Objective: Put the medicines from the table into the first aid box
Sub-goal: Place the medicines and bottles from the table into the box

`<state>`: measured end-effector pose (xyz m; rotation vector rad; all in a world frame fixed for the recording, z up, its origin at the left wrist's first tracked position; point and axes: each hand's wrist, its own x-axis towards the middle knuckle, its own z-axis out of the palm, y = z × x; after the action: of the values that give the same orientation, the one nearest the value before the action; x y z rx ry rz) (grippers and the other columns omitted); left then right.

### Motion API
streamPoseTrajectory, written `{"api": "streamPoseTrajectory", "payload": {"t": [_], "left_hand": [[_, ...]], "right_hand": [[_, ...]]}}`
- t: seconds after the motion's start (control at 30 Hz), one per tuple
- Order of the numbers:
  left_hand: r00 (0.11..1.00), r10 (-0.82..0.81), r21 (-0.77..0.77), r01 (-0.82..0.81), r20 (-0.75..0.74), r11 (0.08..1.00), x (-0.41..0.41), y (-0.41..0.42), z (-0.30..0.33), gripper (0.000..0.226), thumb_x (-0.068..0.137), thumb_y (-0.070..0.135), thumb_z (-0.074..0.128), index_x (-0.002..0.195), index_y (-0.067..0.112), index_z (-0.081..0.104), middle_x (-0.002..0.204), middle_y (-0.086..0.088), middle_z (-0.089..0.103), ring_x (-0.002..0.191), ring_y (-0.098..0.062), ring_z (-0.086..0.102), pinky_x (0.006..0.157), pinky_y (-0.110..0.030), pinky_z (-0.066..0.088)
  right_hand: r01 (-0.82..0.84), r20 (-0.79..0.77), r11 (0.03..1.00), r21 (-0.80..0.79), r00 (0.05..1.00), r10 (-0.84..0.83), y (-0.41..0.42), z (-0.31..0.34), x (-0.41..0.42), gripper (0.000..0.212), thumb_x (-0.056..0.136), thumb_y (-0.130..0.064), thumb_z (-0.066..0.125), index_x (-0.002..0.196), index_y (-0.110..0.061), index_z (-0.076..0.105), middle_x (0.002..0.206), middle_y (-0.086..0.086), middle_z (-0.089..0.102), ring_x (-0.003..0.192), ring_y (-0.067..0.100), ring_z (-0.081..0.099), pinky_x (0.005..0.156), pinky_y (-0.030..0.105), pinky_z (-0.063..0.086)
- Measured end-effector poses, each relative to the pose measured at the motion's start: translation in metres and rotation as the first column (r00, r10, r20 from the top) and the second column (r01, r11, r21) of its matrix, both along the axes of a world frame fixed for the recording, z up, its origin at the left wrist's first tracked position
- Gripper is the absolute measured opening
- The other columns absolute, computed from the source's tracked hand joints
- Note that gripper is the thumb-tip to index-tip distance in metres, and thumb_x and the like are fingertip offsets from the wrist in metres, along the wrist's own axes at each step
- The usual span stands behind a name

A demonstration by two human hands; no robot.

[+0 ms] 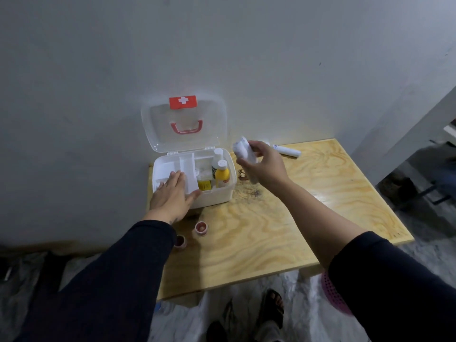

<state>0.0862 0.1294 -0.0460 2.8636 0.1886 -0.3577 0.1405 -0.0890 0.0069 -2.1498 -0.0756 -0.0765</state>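
done: yellow bottle [222, 177] + white bottle [217, 161] in first aid box [217, 193] | R hand [262, 166] clasps white pack [244, 150] beside box | L hand [172, 196] flat, fingers spread on tray [172, 169] | left: 2 red jars [201, 228], white tube [287, 151] on table [271, 230]

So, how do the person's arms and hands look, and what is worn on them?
Both arms wear dark, navy-black long sleeves. The left sleeve reaches to the wrist; the right sleeve is pushed up, leaving the forearm bare. The left hand and right hand are bare: no gloves, rings or watch visible.
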Motion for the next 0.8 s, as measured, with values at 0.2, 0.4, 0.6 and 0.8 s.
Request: {"api": "streamPoseTrajectory", "payload": {"t": [0.2, 0.4, 0.6, 0.8], "left_hand": [[1.0, -0.018, 0.043, 0.018, 0.003, 0.999, 0.005, 0.001, 0.0, 0.078, 0.097, 0.058, 0.029, 0.155, 0.011, 0.005, 0.164, -0.005, 0.003, 0.15, -0.024, 0.009, 0.121, -0.043, 0.014], [1.0, 0.008, 0.048, -0.008, 0.005, 0.999, 0.005, 0.003, -0.005, 0.079, 0.096, 0.06, 0.026, 0.155, 0.011, 0.004, 0.164, -0.005, 0.004, 0.15, -0.025, 0.011, 0.121, -0.042, 0.015], [1.0, 0.026, 0.0, -0.026, 0.017, 1.0, -0.004, -0.004, 0.008, 0.075, 0.098, 0.057, 0.027, 0.155, 0.015, 0.004, 0.164, -0.003, -0.001, 0.15, -0.025, 0.004, 0.12, -0.036, 0.008], [1.0, -0.011, -0.002, 0.011, 0.006, 1.0, 0.001, 0.004, -0.006, 0.079, 0.096, 0.061, 0.023, 0.156, 0.013, 0.002, 0.164, 0.001, -0.005, 0.15, -0.015, -0.006, 0.122, -0.034, 0.001]], "right_hand": [[-0.167, -0.033, 0.97, 0.178, 0.984, 0.176, 0.055, 0.015, -0.005, 0.054, 0.083, -0.023, 0.071, 0.132, -0.014, 0.052, 0.121, 0.002, 0.062, 0.104, 0.016, 0.055, 0.088, 0.034, 0.053], [-0.229, -0.075, 0.968, 0.099, 0.969, 0.236, 0.085, -0.006, 0.0, 0.054, 0.084, -0.02, 0.069, 0.134, -0.015, 0.048, 0.128, 0.004, 0.06, 0.115, 0.019, 0.055, 0.096, 0.037, 0.049], [-0.339, -0.176, 0.93, -0.144, 0.933, 0.313, 0.09, -0.029, -0.001, 0.056, 0.09, -0.012, 0.059, 0.14, -0.017, 0.034, 0.135, 0.013, 0.053, 0.116, 0.03, 0.056, 0.09, 0.037, 0.048], [-0.375, -0.246, 0.882, -0.284, 0.918, 0.311, 0.088, -0.038, 0.0, 0.058, 0.088, -0.001, 0.055, 0.141, -0.013, 0.034, 0.128, 0.019, 0.057, 0.114, 0.033, 0.057, 0.09, 0.04, 0.05]]}}
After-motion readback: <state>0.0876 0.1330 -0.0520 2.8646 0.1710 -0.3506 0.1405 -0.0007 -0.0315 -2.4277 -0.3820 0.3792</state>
